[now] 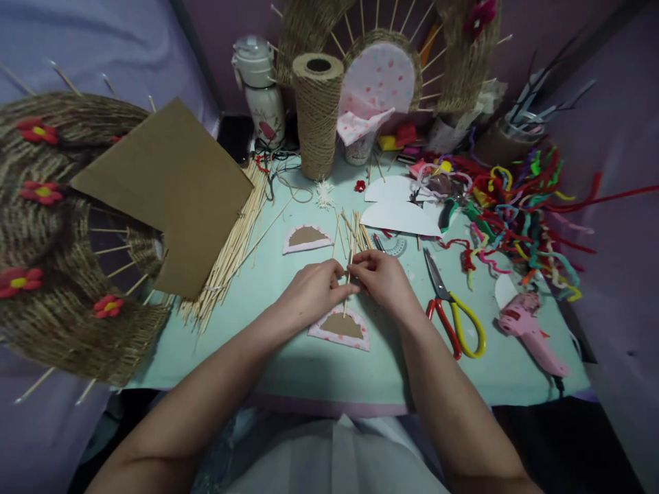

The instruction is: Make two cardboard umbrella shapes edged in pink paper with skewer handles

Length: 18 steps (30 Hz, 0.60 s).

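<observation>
My left hand (315,291) and my right hand (384,280) meet at the middle of the table, fingers closed round a thin wooden stick (345,306). The stick's lower end lies over a half-round cardboard piece (342,326) edged with pink dotted fabric, just below my hands. A second such piece (309,237) lies flat, up and left of my left hand. Several loose sticks (355,230) are spread just beyond my fingertips. Fingertips partly hide the held stick.
Scissors (443,298) and a pink glue gun (533,336) lie at right, below tangled pipe cleaners (509,206). A twine roll (318,113) and a bottle (262,89) stand behind. At left are a stick bundle (226,264), brown cardboard (178,192) and a woven piece (62,322).
</observation>
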Tool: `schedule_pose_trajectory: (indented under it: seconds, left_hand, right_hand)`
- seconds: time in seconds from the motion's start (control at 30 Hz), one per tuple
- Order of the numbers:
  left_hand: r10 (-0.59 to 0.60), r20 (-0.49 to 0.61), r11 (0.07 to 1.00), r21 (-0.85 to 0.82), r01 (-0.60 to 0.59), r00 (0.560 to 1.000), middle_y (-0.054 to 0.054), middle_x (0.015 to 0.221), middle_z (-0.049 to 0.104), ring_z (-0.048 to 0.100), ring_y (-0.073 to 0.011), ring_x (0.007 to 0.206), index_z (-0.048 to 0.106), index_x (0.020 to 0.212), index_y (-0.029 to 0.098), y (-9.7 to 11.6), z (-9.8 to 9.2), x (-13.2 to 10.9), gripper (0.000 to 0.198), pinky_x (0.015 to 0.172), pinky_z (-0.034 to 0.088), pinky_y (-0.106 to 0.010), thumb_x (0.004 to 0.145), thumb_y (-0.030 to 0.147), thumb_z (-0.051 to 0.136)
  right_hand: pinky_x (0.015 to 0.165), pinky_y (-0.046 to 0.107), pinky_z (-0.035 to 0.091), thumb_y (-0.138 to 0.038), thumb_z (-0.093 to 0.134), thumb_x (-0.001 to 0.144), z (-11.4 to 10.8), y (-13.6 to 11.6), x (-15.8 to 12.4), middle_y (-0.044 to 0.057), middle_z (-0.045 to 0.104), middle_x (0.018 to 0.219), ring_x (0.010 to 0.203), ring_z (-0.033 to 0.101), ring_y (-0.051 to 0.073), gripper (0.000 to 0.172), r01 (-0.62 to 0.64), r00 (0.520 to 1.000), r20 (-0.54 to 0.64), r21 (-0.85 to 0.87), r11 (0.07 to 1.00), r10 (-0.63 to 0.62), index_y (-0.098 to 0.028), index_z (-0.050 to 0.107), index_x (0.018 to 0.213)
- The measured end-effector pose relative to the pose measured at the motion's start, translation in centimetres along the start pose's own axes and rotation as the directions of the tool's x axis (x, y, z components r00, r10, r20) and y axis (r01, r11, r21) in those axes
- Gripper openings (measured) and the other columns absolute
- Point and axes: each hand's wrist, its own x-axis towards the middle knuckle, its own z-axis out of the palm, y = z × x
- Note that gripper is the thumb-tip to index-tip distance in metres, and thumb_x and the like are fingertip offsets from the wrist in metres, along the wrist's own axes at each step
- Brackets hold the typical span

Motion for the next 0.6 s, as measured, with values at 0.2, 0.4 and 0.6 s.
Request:
schedule_pose_trajectory:
  seconds: [0.2, 0.4, 0.6]
  left_hand:
    - [0.123, 0.019, 0.985, 0.121, -0.125, 0.992, -0.012, 0.122, 0.053, 0.047, -0.0324, 0.112, 0.043, 0.128, 0.020, -1.1, 1.4, -4.5, 0.083, 0.090, 0.039, -0.043, 0.058, 0.045, 0.080]
    - [0.173, -0.021, 0.982, 0.078, -0.171, 0.985, -0.010, 0.122, 0.052, 0.045, -0.0289, 0.113, 0.035, 0.132, 0.022, -1.5, 3.4, -5.6, 0.073, 0.094, 0.038, -0.043, 0.070, 0.026, 0.073]
    - [0.182, -0.121, 0.982, 0.075, -0.174, 0.976, -0.013, 0.125, 0.051, 0.044, -0.0291, 0.116, 0.033, 0.133, 0.021, -1.7, 3.6, -6.4, 0.068, 0.096, 0.037, -0.045, 0.075, 0.026, 0.069]
  right_hand:
    - [0.053, 0.025, 0.039, -0.032, 0.063, 0.071, 0.0, -0.2, -0.2, -0.001, 0.063, 0.059, 0.051, 0.054, 0.013, 0.020, -0.009, 1.000, 0.001, 0.005, 1.000, 0.009, -0.017, 0.061, 0.085]
    - [0.056, 0.025, 0.038, -0.030, 0.065, 0.068, 0.3, -0.4, -0.5, -0.002, 0.064, 0.064, 0.055, 0.054, 0.013, 0.024, -0.015, 1.000, -0.001, -0.029, 0.999, 0.015, -0.019, 0.057, 0.089]
    - [0.059, 0.025, 0.039, -0.026, 0.064, 0.069, 1.1, -1.4, -1.1, -0.004, 0.063, 0.062, 0.057, 0.055, 0.013, 0.022, 0.013, 1.000, -0.012, -0.023, 1.000, -0.013, -0.019, 0.055, 0.088]
